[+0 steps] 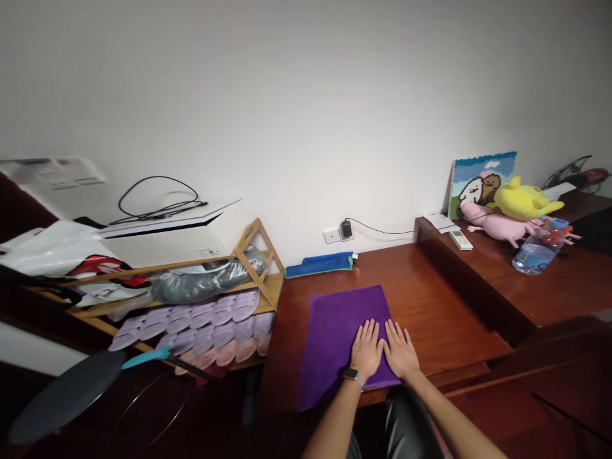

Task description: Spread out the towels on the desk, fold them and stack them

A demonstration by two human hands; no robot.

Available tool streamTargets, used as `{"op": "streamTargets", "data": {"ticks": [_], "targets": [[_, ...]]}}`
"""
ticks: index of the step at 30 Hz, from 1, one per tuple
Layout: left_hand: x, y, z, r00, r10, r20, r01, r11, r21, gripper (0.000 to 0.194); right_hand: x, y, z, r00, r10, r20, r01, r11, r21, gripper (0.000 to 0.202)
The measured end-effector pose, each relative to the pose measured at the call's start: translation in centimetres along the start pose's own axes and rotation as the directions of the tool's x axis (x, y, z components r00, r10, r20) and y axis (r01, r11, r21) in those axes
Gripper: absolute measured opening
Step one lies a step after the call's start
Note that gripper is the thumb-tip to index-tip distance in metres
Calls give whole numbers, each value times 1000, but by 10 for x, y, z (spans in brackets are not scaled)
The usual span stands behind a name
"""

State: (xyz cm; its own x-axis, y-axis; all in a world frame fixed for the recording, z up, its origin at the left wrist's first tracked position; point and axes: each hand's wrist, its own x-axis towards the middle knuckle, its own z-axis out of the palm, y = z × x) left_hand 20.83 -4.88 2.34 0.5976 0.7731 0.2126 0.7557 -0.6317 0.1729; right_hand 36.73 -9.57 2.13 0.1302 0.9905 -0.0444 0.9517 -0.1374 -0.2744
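Resting left hand (368,352) on purple rectangular cloth (333,331), right hand (402,354) over its edge, both open, empty; best to press evenly, without skewing against reddish-brown wooden surface (430,299).

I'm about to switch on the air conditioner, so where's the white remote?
In the head view, it's right of the hands, on the raised wooden top, just left of the pink plush.

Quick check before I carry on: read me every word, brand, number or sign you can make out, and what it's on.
No text can be read here.
Water bottle label: too blurred.
White box, small print near its right end: too small.
Sheets at far left: faint print, too blurred.
Remote control: markings too small.
Purple cloth: no lettering visible.
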Motion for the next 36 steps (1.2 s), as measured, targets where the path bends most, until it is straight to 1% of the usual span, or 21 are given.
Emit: {"op": "streamTargets", "data": {"ticks": [1, 2, 3, 4, 6, 8, 9, 10, 11, 12, 14, 16, 19, 21, 23, 26, 30, 32, 33, 34, 36], "targets": [[6, 4, 5, 1000, 9, 23, -9, 1000, -9, 60, 0, 1, 3, 1000, -2, -1, 2, 1000, -3, 67], [8, 1, 7, 999, 11, 42, -11, 1000, -10, 59, 0, 2, 5, 1000, -2, -4, 1, 1000, -4, 67], [5, -8, 7, 999, 0, 54, 0, 1000, -1, 59, 0, 2, 6, 1000, 0, -9, 0, 1000, -6, 67], [-2, -23, 5, 998, -28, 59, 27, 1000, 16, 58, 1, 2, 7, 1000, 3, -14, -3, 1000, -6, 68], [-25, -64, -6, 989, -140, 47, 136, 988, 70, 58, 1, 3, 9, 1000, 11, -19, -12, 1000, -9, 68], [-51, -106, -19, 962, -273, 5, 270, 955, 123, 59, 0, 4, 9, 1000, 15, -20, -15, 1000, -15, 68], [-63, -122, -25, 950, -311, -10, 309, 941, 135, 60, -1, 4, 10, 1000, 14, -18, -15, 1000, -19, 69], [-72, -135, -30, 942, -334, -20, 333, 932, 140, 60, -2, 4, 11, 1000, 14, -15, -14, 1000, -25, 69], [-78, -143, -33, 939, -342, -23, 342, 929, 141, 60, -3, 4, 12, 1000, 16, -11, -16, 999, -34, 69], [-82, -148, -35, 939, -344, -23, 344, 929, 140, 60, -2, 3, 13, 1000, 21, -8, -21, 999, -45, 68], [-84, -147, -34, 939, -344, -27, 344, 929, 136, 60, 4, 0, 12, 999, 34, -16, -35, 997, -63, 68], [-82, -143, -32, 939, -342, -37, 344, 931, 126, 60, 20, -6, 8, 998, 37, -45, -40, 997, -64, 68], [-82, -140, -30, 942, -332, -48, 335, 936, 109, 60, 59, -14, -4, 998, 27, -58, -30, 998, -57, 68], [-83, -141, -30, 943, -328, -52, 331, 937, 107, 61, 85, -14, -9, 999, 30, -22, -32, 997, -68, 68], [-85, -142, -29, 945, -322, -56, 327, 939, 110, 61, 104, -11, -9, 999, 39, 10, -38, 996, -80, 69], [-88, -145, -27, 946, -319, -62, 324, 938, 119, 61, 116, -2, 0, 999, 33, 2, -33, 996, -79, 69], [-89, -148, -27, 947, -312, -76, 320, 936, 145, 61, 115, 4, 12, 1000, 12, -29, -14, 998, -66, 69], [-79, -145, -28, 948, -303, -96, 315, 936, 158, 60, 115, 4, 13, 999, 7, -33, -9, 998, -62, 69], [-69, -140, -27, 951, -292, -103, 305, 939, 157, 60, 115, 4, 13, 999, 7, -33, -9, 998, -60, 70], [-55, -132, -26, 956, -274, -106, 288, 946, 149, 60, 115, 4, 12, 999, 8, -32, -10, 998, -59, 70], [-19, -110, -18, 974, -207, -95, 217, 970, 107, 59, 116, 3, 11, 999, 9, -31, -11, 999, -53, 70]]}}
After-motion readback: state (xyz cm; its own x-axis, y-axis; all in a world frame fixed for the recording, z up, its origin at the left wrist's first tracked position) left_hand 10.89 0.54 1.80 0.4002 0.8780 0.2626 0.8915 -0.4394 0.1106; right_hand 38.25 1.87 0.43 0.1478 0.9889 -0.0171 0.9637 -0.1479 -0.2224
